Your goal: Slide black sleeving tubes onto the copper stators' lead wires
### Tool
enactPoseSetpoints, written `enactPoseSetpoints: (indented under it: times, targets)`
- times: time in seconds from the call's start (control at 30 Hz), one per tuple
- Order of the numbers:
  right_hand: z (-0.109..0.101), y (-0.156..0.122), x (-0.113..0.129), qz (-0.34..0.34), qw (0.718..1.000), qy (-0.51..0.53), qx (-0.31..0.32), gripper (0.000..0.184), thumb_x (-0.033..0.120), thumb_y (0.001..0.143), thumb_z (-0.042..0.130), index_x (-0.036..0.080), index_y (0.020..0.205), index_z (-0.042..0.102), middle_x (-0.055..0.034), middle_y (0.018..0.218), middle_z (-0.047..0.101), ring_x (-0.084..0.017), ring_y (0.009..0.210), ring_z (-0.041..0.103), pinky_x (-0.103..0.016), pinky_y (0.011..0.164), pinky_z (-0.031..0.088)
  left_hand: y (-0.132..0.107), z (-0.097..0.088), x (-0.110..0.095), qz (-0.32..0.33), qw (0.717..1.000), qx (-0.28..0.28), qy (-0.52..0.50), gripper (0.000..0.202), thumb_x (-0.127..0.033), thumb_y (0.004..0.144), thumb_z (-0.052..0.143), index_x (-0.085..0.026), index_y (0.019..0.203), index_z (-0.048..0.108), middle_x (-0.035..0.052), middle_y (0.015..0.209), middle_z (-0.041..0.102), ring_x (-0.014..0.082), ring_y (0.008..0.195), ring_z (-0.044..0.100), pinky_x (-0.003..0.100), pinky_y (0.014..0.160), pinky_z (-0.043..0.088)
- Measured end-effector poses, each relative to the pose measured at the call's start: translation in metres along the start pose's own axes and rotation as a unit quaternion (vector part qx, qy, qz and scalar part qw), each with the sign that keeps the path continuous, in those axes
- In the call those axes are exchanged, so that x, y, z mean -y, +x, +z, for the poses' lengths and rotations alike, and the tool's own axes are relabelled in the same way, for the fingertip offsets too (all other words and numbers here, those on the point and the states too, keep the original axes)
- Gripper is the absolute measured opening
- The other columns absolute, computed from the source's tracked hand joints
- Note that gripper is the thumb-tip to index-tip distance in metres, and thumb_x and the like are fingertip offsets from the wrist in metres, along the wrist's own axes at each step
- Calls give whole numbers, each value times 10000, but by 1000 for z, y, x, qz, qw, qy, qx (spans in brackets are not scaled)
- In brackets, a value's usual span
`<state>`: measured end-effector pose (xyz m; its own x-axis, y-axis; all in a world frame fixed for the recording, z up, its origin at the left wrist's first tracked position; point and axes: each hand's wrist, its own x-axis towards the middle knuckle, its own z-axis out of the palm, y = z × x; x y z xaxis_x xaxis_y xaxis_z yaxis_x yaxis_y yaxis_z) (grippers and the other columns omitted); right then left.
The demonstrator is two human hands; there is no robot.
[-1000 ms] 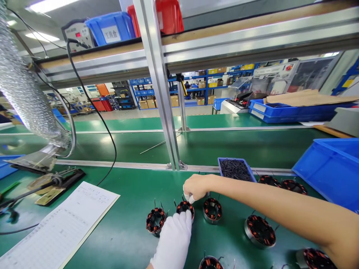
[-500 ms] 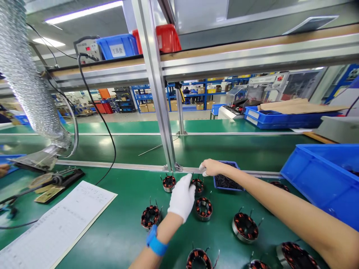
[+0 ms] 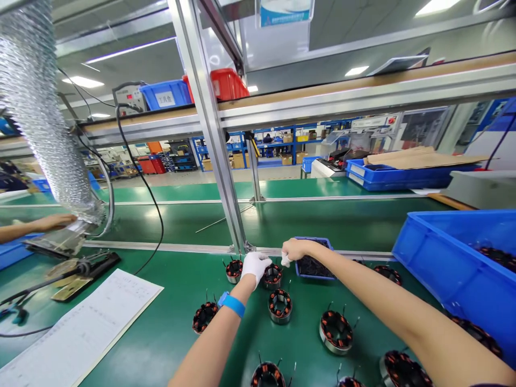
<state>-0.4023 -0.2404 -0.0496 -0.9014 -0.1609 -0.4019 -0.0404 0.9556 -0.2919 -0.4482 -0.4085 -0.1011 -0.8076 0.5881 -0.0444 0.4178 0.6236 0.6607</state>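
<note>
Your left hand (image 3: 255,266), in a white cloth glove, is far out on the green table top (image 3: 161,333), close to the tall silver metal post (image 3: 209,150). Its fingers are curled down and pressed close together. You cannot tell if they grip anything. The hand sits between two small round metal rings wound with orange-brown wire: the left ring (image 3: 233,269) just beside it and the right ring (image 3: 273,276) right at the glove's edge. Half a second ago this hand lay flatter and more stretched out. Now it is bunched up.

Your right hand (image 3: 296,250) is bare, with little white caps on its fingertips (image 3: 285,261). The tips are pinched together just above the right ring, at the left edge of the small blue tray of tiny black pieces (image 3: 318,267). What they pinch is too small to see. This hand has stayed by that tray edge.

A second ago both hands were at a ring nearer to you. Now they are at the back row. More wire rings lie closer to you, like the middle ring (image 3: 280,306).

A big blue plastic box (image 3: 443,252) stands on your right and a white paper sheet (image 3: 88,328) lies on your left. Far left, another person's bare hand (image 3: 54,221) rests under the shiny silver bendy pipe (image 3: 36,118), and it shows more than before.
</note>
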Motion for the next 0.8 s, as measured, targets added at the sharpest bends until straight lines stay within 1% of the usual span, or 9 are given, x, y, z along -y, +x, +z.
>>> enactPoseSetpoints:
  times: [0.17,0.27,0.33,0.4,0.43,0.5,0.57,0.67,0.8]
  targets:
    - [2,4,8,-25,999,21,12,245,334,864,497,119,959,568,-39,918,587,-158,778,574,-337,702,480,-3,1,-1,-2,1000,30,-4,235,-317,838,496,-111,931,560,37,923,583,162,825,568,340,725,485]
    - [1,-2,7,-47,998,37,-10,249,338,848,519,121,951,585,-49,921,604,-162,806,575,-345,741,461,-5,-2,-5,5,1000,27,2,243,-316,843,489,-113,958,555,46,956,584,170,853,568,359,750,480]
    - [-1,-8,3,-70,996,49,-26,252,331,791,589,146,960,608,-41,942,621,-158,843,574,-295,763,441,-12,-7,-7,20,1000,10,11,259,-270,837,498,-121,1048,525,74,1052,566,184,936,551,378,818,452]
    - [-2,-15,-2,-89,994,51,-35,288,322,707,665,177,954,634,-22,946,636,-153,857,576,-234,743,427,-23,-14,-7,46,999,-6,27,374,-172,777,549,-150,1144,480,88,1163,521,193,1046,501,358,910,391]
    - [-1,-17,-4,-94,994,47,-39,301,321,672,689,184,936,647,-16,935,643,-156,855,579,-219,732,422,-30,-17,-7,63,997,-6,37,447,-120,723,576,-169,1157,482,77,1189,512,195,1081,478,332,944,361]
    - [2,-20,-5,-97,994,34,-47,290,325,646,704,174,889,665,-17,906,652,-167,849,583,-223,735,413,-43,-22,-6,97,994,10,59,500,-52,612,608,-203,1086,559,42,1190,523,196,1102,465,277,970,329]
    - [5,-19,-3,-98,994,20,-47,256,326,660,694,160,854,670,-20,879,656,-168,844,584,-235,755,409,-52,-23,-4,119,989,31,77,410,-45,571,616,-204,948,640,31,1175,538,199,1081,484,259,961,340]
    - [11,-14,4,-92,996,1,-22,204,313,721,657,137,825,653,-20,830,649,-150,788,589,-271,743,436,-56,-19,-2,129,986,33,97,267,-79,615,597,-189,845,676,41,1208,509,197,1065,495,261,937,367]
    - [15,-10,11,-64,997,-31,-2,193,299,820,564,110,827,606,-24,823,618,-148,752,582,-327,709,469,-57,-12,0,128,984,10,123,218,-128,674,569,-196,850,678,29,1224,482,202,1050,494,288,926,375]
